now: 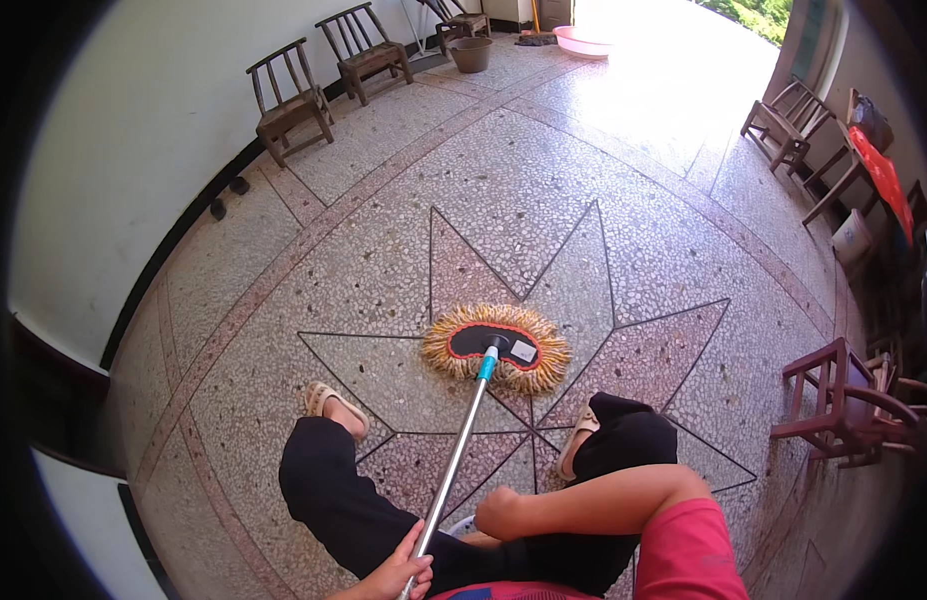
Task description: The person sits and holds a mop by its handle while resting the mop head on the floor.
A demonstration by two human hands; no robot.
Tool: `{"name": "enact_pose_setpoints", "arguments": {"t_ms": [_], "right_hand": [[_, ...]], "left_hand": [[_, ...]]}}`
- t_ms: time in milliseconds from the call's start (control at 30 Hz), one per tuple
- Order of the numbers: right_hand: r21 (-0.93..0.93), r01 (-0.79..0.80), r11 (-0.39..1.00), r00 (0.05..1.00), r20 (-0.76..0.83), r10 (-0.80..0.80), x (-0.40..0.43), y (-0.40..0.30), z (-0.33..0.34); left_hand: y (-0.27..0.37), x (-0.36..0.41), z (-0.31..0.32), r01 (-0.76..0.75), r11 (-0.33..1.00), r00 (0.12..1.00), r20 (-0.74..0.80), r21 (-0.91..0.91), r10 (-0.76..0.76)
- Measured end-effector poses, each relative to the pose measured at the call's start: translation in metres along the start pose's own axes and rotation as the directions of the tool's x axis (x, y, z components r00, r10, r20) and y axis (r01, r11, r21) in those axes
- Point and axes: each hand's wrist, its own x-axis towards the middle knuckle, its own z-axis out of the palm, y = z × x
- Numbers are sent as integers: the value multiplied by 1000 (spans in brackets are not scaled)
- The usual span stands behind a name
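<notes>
A dust mop with a fringed yellow-and-white head [441,341] lies on the terrazzo floor in front of me, its black oval back facing up with a pale label on it. From that head a metal pole [456,457] with a teal collar runs down towards my body. My left hand [403,566] is closed around the lower pole at the bottom edge. To the right of the pole, my right hand [498,514] is curled in a fist over my lap, touching no part of the mop; no object shows in it. A white rim shows partly beneath that hand.
Wooden chairs [291,112] line the left wall, with a brown bucket [471,55] and a pink basin [583,43] farther back. At right are a dark red chair [838,397], another wooden chair [786,124] and a white bucket [852,236]. My sandalled feet flank the mop.
</notes>
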Motion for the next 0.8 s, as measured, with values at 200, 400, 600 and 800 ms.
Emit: {"name": "enact_pose_setpoints", "arguments": {"t_ms": [200, 400, 600, 800], "right_hand": [[47, 28, 998, 998, -53, -25, -4, -8, 12], [-54, -85, 995, 975, -211, 72, 0, 3, 22], [43, -104, 994, 981, -163, 109, -9, -2, 7], [39, -96, 995, 960, -262, 103, -23, -3, 30]], "left_hand": [[3, 21, 17, 56, 998, 991, 120, -2, -55], [78, 148, 79, -110, 989, 974, 186, -101, 127], [93, 175, 111, -159, 978, 979, 108, -136, 175], [33, 95, 67, -116, 969, 979, 136, -220, 149]]}}
